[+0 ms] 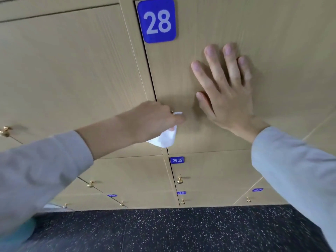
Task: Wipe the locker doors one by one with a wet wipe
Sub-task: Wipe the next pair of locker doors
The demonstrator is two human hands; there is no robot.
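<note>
Locker 28 door, both hands on it

Locker door [236,24] with the blue 28 plate [157,20] in its top left corner fills most of the view. Left hand [152,119] is curled shut around a white wet wipe [166,137], bunched up, pressed against the door near its left edge, low down. Looks like the knob sits right there under the fingers, but it's mostly hidden. Part of the wipe hangs loose below the fist. Right hand [225,88] is wide open, fingers spread, palm flat on the door panel just right of the left hand, holding nothing. Below sits door 33 [209,171] with its brass knob [180,180], then dark speckled floor [181,230].
</note>
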